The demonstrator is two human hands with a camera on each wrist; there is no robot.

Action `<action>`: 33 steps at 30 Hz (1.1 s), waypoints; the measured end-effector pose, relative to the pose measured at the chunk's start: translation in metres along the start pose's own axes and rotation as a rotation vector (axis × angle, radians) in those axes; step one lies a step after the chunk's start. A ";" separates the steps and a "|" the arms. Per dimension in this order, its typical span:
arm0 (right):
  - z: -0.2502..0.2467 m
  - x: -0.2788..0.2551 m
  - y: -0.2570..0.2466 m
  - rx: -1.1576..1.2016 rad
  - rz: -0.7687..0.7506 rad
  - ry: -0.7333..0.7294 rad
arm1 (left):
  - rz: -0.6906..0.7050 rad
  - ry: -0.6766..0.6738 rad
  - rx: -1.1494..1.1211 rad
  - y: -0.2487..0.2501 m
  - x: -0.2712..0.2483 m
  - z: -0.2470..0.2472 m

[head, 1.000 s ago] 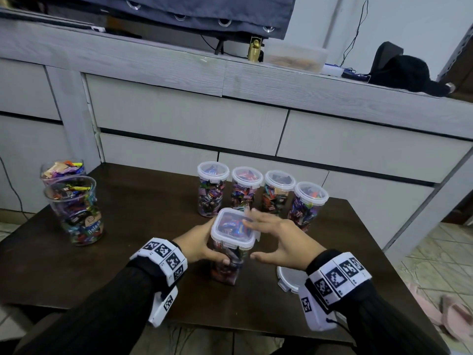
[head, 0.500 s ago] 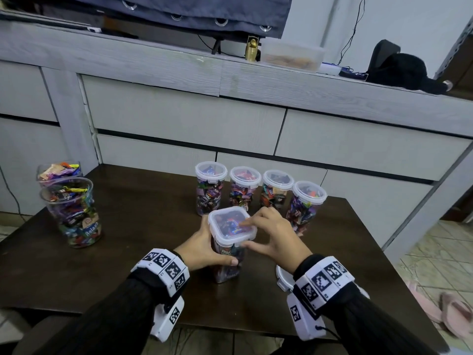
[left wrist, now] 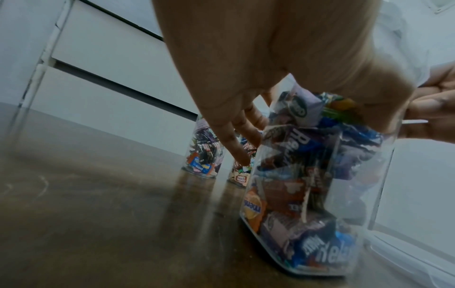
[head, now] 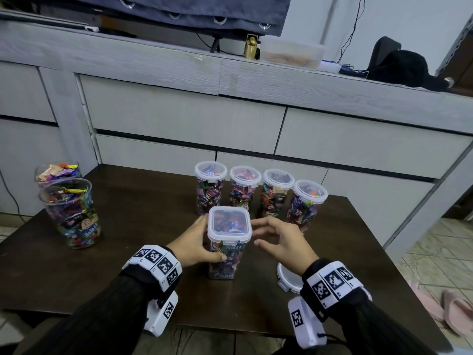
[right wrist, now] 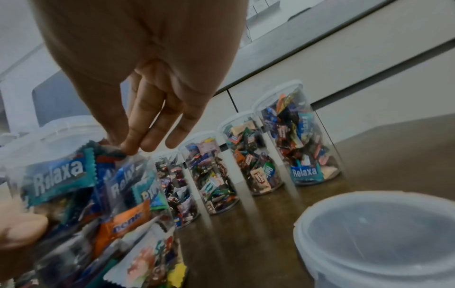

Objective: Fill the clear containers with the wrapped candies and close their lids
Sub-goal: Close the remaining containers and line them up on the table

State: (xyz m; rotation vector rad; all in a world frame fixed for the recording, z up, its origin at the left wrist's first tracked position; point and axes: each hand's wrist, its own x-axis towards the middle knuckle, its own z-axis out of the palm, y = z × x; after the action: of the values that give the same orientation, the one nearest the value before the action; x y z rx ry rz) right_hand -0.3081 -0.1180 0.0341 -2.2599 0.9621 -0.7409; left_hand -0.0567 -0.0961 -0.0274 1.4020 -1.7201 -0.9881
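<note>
Right hand has lifted off the square lid, fingers loose; left hand grips the square candy container; four round containers closed; spare round lid unused.

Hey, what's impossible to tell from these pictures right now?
- Whether the square lid has latched: head view too far, wrist views blurred.
- Most of the loose round lid: hidden by the right wrist in the head view.
- Left hand fingertips: behind the container.
</note>
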 end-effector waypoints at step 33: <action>0.006 0.026 0.005 -0.884 -0.008 -0.012 | -0.385 -0.215 0.764 -0.011 -0.018 0.001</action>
State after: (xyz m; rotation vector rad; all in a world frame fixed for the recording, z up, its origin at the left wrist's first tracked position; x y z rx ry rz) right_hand -0.2907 -0.1394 0.0334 -2.9898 1.4761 -0.3120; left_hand -0.0490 -0.0794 -0.0386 2.2412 -2.1596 -0.7037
